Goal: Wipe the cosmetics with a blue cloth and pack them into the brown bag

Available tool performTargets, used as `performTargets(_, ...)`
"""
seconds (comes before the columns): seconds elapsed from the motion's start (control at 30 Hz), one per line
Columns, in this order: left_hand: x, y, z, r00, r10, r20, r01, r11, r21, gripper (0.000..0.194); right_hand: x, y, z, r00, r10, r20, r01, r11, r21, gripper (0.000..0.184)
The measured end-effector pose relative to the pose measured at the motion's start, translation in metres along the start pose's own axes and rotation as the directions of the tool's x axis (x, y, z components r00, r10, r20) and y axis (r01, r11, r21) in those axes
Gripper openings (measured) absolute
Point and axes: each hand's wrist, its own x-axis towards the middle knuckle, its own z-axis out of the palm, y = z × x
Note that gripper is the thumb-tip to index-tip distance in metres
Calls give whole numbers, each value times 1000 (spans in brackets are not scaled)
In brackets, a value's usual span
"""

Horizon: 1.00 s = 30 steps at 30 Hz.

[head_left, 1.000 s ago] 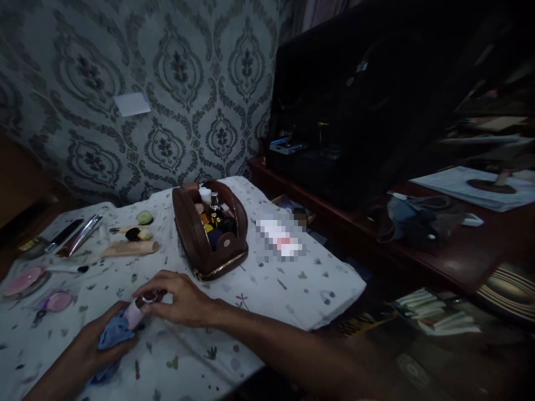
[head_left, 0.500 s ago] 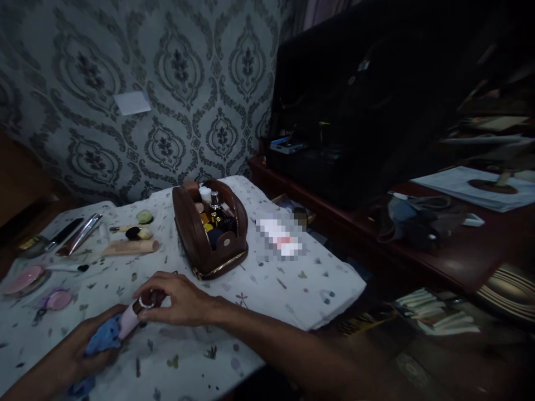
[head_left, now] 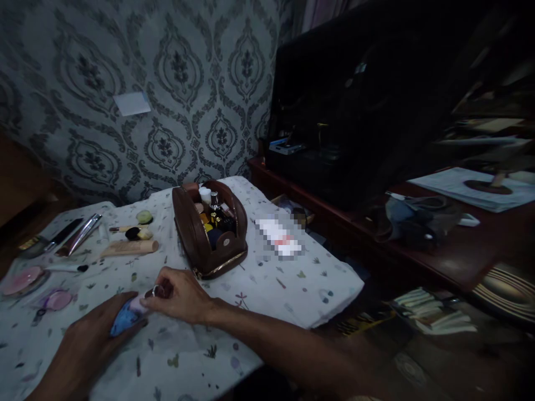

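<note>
Two hands busy: left hand grips blue cloth against pink container, right hand pinches its end; handling looks unfinished.

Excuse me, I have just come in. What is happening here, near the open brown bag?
A person's left hand holds a crumpled blue cloth against a small pale pink container, while the right hand pinches the container's far end. Beyond the hands, the brown zippered bag stands open, with small bottles inside. To its left, a beige tube and a round pink case lie on a white cloth with a plant print.
</note>
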Motion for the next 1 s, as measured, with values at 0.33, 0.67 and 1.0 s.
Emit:
performTargets(0.33,-9,-27,10,983,-181,-17,172,958,-230,49,10,15,-2,992,-84,98,86,996,-20,25)
performTargets(0.67,-9,-17,13,980,130,-151,-129,991,19,49,6,8,-1,997,-52,49,53,998,-37,19)
performTargets(1.0,1,5,26,939,258,-225,-250,966,66,37,2,8,0,993,-112,38,115,989,-92,20)
